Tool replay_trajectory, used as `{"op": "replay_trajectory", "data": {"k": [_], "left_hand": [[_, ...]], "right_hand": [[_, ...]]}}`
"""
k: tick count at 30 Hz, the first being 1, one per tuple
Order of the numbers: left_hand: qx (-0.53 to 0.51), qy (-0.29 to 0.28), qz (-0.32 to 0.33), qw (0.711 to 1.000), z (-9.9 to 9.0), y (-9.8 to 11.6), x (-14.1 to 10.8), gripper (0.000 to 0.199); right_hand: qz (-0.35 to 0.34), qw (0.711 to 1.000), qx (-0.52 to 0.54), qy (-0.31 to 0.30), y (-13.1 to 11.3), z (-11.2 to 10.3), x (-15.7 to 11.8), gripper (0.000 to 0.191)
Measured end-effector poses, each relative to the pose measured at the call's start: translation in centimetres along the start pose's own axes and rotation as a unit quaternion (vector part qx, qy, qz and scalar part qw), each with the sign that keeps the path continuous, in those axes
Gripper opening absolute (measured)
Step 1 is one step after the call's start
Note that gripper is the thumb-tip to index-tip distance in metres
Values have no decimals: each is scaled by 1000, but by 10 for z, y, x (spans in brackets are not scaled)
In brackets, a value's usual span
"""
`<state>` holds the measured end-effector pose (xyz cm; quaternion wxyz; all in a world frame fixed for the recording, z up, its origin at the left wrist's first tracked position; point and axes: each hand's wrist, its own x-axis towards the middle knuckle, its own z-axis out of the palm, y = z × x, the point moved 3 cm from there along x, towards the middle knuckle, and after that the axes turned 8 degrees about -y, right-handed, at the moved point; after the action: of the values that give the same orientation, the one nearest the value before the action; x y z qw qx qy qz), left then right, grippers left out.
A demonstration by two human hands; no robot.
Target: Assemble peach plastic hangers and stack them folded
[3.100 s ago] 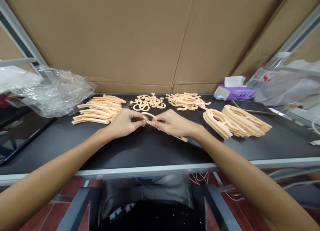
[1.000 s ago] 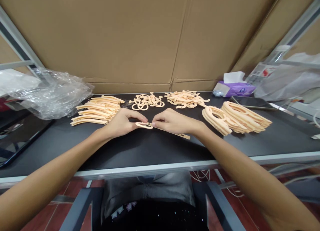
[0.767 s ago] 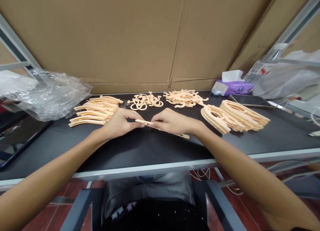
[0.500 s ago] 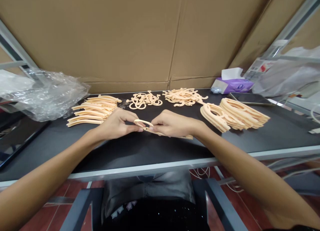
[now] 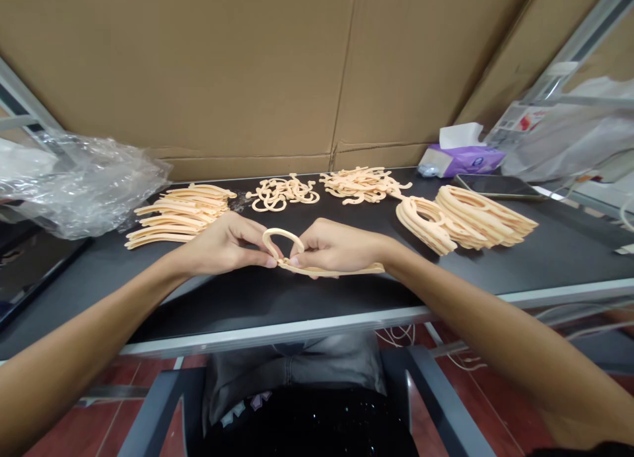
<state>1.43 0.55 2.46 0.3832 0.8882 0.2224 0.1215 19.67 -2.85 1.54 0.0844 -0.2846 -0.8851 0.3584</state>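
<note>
Head view: nearest the camera, grey-clad legs (image 5: pixel 297 374) sit between the dark arms of a chair (image 5: pixel 153 411), below the pale front edge of a black worktop (image 5: pixel 232 315). Above that edge, the left hand (image 5: pixel 230 247) pinches a cream curved hook (image 5: pixel 280 232) between thumb and fingers, close to its foot. The right hand (image 5: pixel 337 247) grips a long cream bar (image 5: pixel 349 272), thumb near the bar's left end. The hook arches up from that end, its loose tip beside the right hand; whether the two are fully joined cannot be told. Farther off, from left to right, lie a row of curved strips (image 5: pixel 173 218), a heap of loose hooks (image 5: pixel 286 194), a heap of short pieces (image 5: pixel 364 185) and stacked pieces with oval openings (image 5: pixel 465 219). Behind these stand a purple tissue pack (image 5: pixel 465 160) and, farthest back, brown cardboard (image 5: pixel 198 74).
</note>
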Motion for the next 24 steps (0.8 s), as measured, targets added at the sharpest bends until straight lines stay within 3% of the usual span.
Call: {"op": "replay_trajectory", "data": {"k": [8, 24], "left_hand": [[-50, -28, -8, 998, 2, -8, 2, 10], [-123, -23, -23, 992, 8, -12, 6, 13]], "right_hand": [[-4, 1000, 23, -9, 3, 3, 1, 27], [-29, 991, 127, -34, 10, 7, 4, 28]]}}
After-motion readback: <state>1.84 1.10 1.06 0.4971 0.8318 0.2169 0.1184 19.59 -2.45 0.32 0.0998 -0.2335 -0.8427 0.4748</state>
